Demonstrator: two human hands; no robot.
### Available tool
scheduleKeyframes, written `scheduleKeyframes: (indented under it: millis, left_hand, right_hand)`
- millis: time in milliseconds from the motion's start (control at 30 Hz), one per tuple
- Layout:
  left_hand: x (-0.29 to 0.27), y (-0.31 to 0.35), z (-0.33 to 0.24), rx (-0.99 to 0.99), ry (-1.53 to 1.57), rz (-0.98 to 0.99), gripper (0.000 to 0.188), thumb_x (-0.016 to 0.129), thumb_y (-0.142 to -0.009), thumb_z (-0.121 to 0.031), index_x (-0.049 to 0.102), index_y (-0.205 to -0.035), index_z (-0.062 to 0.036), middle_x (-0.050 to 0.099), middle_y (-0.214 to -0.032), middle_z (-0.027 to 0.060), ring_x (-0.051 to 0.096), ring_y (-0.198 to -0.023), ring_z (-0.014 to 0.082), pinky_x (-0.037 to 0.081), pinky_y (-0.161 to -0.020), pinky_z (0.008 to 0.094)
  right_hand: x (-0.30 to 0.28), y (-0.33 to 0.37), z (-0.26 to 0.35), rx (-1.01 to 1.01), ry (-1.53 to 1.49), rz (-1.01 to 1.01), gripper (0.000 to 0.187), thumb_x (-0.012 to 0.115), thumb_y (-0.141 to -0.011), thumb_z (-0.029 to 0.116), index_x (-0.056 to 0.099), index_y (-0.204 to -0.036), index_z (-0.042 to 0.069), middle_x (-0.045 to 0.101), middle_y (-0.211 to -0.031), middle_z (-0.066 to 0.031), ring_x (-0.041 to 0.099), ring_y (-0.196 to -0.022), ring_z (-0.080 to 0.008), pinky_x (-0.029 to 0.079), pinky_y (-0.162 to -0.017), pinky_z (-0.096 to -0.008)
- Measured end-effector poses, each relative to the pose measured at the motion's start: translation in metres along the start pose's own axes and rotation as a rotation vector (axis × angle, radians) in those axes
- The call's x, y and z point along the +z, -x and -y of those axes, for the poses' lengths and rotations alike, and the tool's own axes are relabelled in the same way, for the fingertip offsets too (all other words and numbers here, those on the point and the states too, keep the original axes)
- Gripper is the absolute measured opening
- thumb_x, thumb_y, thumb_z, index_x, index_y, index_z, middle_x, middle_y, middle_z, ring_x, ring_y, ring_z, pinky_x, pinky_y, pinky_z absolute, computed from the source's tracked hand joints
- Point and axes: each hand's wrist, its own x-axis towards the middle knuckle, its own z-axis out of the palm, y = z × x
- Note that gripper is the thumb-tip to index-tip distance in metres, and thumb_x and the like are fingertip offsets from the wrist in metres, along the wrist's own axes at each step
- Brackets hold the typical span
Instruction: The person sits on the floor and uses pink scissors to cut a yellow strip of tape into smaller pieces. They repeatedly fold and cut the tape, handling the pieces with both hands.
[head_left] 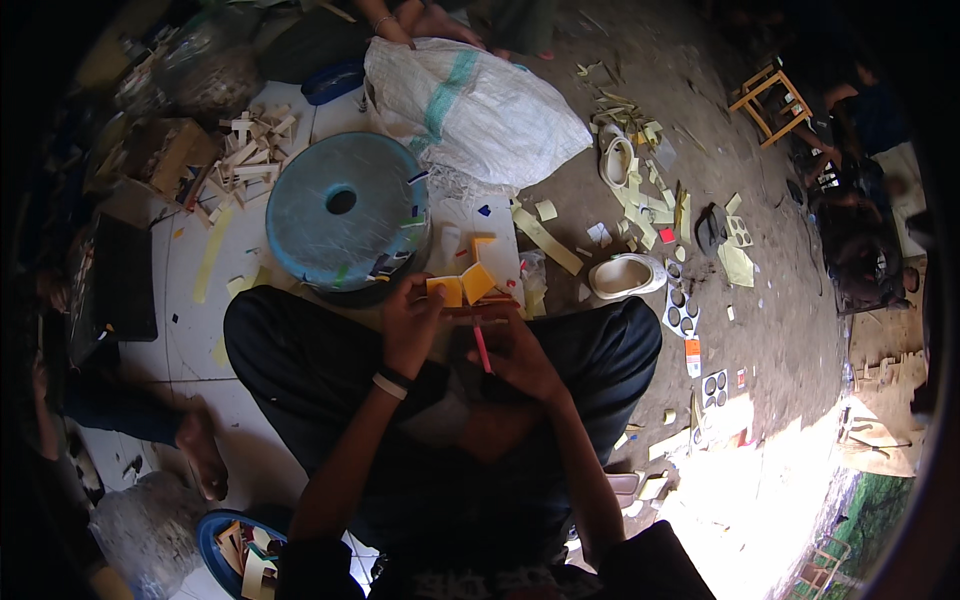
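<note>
Above my lap, my left hand (pixel 408 325) pinches a small yellow folded piece (pixel 477 283) with several flat panels at angles, perhaps card or thin board. My right hand (pixel 518 352) is closed just beside it, around a slim pink stick-shaped tool (pixel 482 347) that points down toward my lap. The tool's upper end meets a brownish-red edge under the yellow piece; what that edge belongs to I cannot make out. Just beyond my left hand stands a round turquoise drum-like stand (pixel 300 215) with a hole in its top and small coloured scraps on it.
A white woven sack (pixel 500 110) lies beyond the stand, near another person's hand (pixel 395 30). Wooden pieces (pixel 250 150) are piled at the far left. White clogs (pixel 620 277) and yellow scraps (pixel 548 240) litter the floor at right. A blue basin (pixel 207 545) sits lower left.
</note>
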Motion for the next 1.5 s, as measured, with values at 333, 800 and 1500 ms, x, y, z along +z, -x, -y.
scheduleKeyframes:
  millis: [333, 800, 1500]
  left_hand:
    - [0.002, 0.000, -0.003, 0.031, -0.034, 0.040, 0.019, 0.068, -0.097, -0.010, 0.061, -0.112, -0.0001, 0.070, -0.100, 0.0069, 0.068, -0.092, 0.0113, 0.058, -0.077, 0.0274]
    - [0.005, 0.004, 0.000, 0.018, -0.060, 0.093, 0.023, 0.068, -0.097, -0.009, 0.058, -0.114, 0.0023, 0.068, -0.104, 0.0080, 0.068, -0.095, 0.0136, 0.062, -0.077, 0.0288]
    - [0.004, 0.004, -0.001, -0.037, -0.057, 0.131, 0.017, 0.068, -0.096, -0.009, 0.059, -0.108, -0.0005, 0.067, -0.099, 0.0040, 0.067, -0.088, 0.0102, 0.060, -0.071, 0.0257]
  right_hand:
    - [-0.008, -0.008, 0.011, 0.090, -0.060, 0.113, 0.047, 0.074, -0.091, 0.004, 0.050, -0.132, 0.002, 0.067, -0.119, -0.0106, 0.068, -0.106, -0.0172, 0.056, -0.087, -0.0299]
    - [-0.004, -0.015, 0.000, 0.045, -0.203, 0.076, 0.039, 0.071, -0.092, 0.003, 0.053, -0.127, 0.003, 0.068, -0.110, -0.0044, 0.066, -0.101, -0.0101, 0.052, -0.087, -0.0257]
    - [-0.005, -0.014, -0.002, -0.019, -0.191, 0.064, 0.033, 0.075, -0.090, 0.004, 0.062, -0.120, 0.003, 0.069, -0.106, -0.0016, 0.066, -0.098, -0.0095, 0.053, -0.087, -0.0264]
